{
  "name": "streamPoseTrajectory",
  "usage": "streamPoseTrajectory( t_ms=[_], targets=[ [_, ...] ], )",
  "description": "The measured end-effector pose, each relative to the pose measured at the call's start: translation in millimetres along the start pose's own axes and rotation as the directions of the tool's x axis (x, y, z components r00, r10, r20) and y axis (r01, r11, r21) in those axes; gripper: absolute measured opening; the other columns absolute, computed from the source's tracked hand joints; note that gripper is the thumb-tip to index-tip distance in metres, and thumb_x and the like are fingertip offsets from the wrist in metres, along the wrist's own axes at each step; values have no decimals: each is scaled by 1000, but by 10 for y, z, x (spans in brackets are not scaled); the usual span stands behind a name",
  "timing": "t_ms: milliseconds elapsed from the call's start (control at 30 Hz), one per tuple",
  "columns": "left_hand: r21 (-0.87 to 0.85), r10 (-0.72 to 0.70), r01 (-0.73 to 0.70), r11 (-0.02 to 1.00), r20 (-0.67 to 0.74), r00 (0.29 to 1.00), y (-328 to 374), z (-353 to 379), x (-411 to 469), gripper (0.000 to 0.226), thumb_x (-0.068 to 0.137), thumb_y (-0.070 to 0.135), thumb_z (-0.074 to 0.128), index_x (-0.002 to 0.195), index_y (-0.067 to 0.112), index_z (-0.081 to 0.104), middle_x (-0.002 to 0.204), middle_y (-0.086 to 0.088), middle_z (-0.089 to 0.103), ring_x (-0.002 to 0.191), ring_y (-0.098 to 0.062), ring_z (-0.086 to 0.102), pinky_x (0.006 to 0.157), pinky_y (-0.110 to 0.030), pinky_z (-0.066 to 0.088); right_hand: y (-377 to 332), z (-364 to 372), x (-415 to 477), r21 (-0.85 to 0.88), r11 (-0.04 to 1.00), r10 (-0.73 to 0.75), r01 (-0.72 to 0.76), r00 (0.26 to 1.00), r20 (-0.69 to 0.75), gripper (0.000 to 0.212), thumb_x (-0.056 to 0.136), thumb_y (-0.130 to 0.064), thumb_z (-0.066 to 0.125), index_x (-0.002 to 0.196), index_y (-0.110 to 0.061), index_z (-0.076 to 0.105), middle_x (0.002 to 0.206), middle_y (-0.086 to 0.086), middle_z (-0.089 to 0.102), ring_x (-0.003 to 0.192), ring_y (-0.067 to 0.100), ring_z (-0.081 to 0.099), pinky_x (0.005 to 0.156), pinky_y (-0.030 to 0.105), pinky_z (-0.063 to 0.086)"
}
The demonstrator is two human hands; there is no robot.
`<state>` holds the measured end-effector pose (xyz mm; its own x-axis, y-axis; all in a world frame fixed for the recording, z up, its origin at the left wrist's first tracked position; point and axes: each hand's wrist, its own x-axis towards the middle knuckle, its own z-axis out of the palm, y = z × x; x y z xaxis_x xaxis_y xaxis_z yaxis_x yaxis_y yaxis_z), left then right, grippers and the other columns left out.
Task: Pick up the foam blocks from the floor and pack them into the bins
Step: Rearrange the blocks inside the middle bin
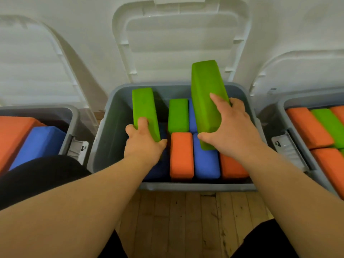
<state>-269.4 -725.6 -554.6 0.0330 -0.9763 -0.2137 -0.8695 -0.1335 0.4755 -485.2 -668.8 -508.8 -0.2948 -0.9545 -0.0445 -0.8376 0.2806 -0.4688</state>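
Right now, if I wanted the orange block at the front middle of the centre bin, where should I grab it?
From above, at its near end. The orange block is packed on edge, a blue block tight on its right and a short green block against its far end; only by the bin's front wall does there seem finger room.

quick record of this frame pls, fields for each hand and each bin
left hand: grips left green block by its near end, inside the middle bin
right hand: grips right green block, raised above the packed blocks
middle bin: lid open; centre green block, centre orange block, centre blue block packed
left bin: left-bin orange block, left-bin blue block
right bin: right-bin orange block, right-bin green block
floor: wooden boards
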Motion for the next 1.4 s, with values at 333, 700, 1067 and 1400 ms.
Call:
streamPoseTrajectory(
  t_ms=[333, 700, 1067, 1400],
  targets=[
    [-565, 119, -258, 783, -272, 955, 374, -754, -136, 31, 98, 20, 62, 118, 24, 40, 81, 5, 58, 56, 8, 55, 51, -11, 39, 293, -142, 123, 371, 917, 177, -148, 983, -46, 102, 74, -42, 86, 157, -42, 27, 150, 9, 37, 137, 29, 41, 114, 40, 34],
    [-921, -10, 74, 382, 76, 997, 798, -462, -83, 46, 88, 41, 57, 134, 39, 50, 99, 13, 74, 104, -23, 67, 90, -61, 57, 567, -330, 92, 845, 229, 128, -482, 876, 465, 84, 78, -1, 71, 149, -33, 39, 136, 5, 63, 111, 30, 70, 87, 50, 57],
    [-399, 276, -129, 908, 338, 900, 716, -156, -125, 73, 105, 48, 46, 162, 42, 2, 159, 10, 38, 138, -10, 45, 98, -16, 31, 390, -348, 72, 220, 975, -93, 39, 965, 244, 126, 64, -60, 88, 159, -50, 7, 171, -2, -4, 157, 16, -1, 121, 37, 11],
    [-115, -49, 74, 991, 207, 977, -225, -385, 77, 84, 99, 45, 60, 163, 36, 6, 155, -11, 43, 77, -8, 55, 65, -27, 44, -492, -104, -92, 94, 857, -481, 507, 852, -205, 69, 72, -41, 74, 137, -22, 62, 156, 14, 43, 145, 33, 38, 120, 42, 28]
  ],
)
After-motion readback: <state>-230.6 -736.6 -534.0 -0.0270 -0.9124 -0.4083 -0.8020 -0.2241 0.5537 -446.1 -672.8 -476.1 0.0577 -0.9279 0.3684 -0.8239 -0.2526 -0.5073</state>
